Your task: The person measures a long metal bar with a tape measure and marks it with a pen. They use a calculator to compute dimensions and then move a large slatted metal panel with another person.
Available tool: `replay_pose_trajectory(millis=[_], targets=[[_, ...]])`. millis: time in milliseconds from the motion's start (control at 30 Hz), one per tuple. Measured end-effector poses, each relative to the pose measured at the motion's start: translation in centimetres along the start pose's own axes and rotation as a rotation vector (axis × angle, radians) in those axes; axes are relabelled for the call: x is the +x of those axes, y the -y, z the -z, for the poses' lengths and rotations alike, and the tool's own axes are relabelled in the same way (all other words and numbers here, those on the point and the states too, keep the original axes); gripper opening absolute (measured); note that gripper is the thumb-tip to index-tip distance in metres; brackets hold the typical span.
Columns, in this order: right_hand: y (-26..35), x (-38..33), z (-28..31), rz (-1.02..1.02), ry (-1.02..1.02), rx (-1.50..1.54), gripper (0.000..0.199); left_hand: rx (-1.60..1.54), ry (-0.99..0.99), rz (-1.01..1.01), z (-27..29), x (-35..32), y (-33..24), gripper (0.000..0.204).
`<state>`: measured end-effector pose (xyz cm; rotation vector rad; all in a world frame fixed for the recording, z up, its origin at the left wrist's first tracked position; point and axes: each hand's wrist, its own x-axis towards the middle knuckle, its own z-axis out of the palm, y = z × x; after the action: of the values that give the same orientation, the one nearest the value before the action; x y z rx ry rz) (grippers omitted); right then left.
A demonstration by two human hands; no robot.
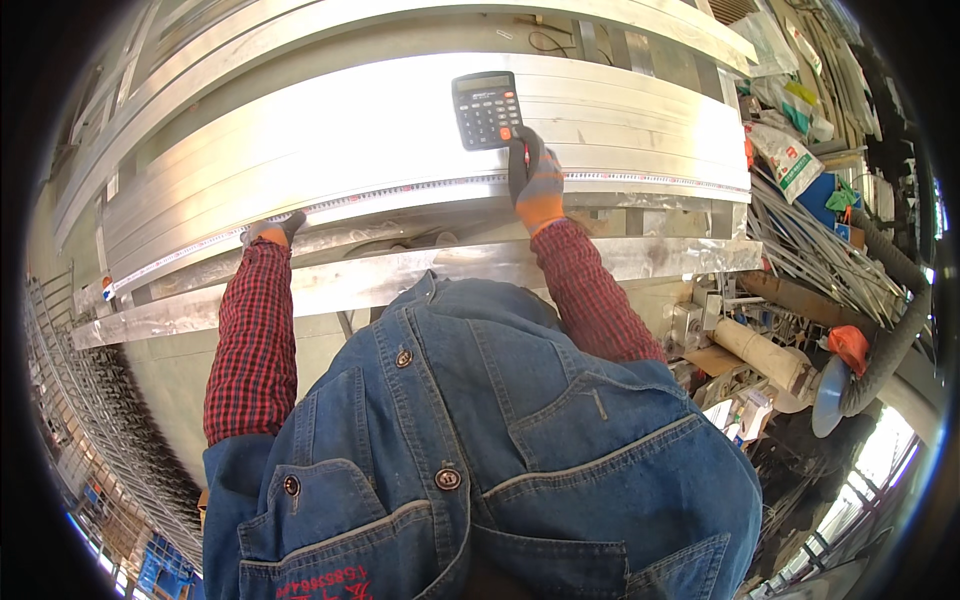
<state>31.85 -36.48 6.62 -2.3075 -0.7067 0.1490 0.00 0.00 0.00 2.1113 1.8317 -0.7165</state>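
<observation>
A tape measure [405, 187] lies stretched along the near edge of a row of silvery metal bars [350, 130]. My left hand [272, 231], in a grey and orange glove, rests at that edge beside the tape, thumb apart from the fingers. On the bars sits a black calculator [487, 110]. My right hand [538, 185], gloved alike, reaches over the tape, and its bent fingers touch the calculator's lower right corner. A small red bit shows between these fingers, too little to name.
Another long metal bar [420, 275] runs between me and the row. At right stand bundled thin rods [815, 250], plastic bags [785, 160], a cardboard tube [760, 355] and a thick grey hose [890, 255]. Metal racking [90, 390] is at left.
</observation>
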Motion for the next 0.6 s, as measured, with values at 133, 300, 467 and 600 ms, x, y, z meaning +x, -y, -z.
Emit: replay_pose_trajectory(millis=[133,300,467,600], targets=[[-1.4,-5.1,-1.3,0.061,0.009,0.178,0.027,-0.058,0.031,0.02,-0.6,-0.6,-0.8,0.106],[-1.8,-7.4,-3.1,0.099,0.156,0.151,0.031,-0.051,0.039,0.002,0.0,-0.1,-0.7,0.102],[-0.8,-7.6,-4.0,-0.056,0.09,0.288,0.026,-0.077,0.076,0.051,0.2,0.0,-0.3,0.103],[-0.5,-7.2,-4.5,-0.09,0.122,0.253,0.023,-0.028,0.06,0.002,0.4,-0.3,-0.3,0.104]])
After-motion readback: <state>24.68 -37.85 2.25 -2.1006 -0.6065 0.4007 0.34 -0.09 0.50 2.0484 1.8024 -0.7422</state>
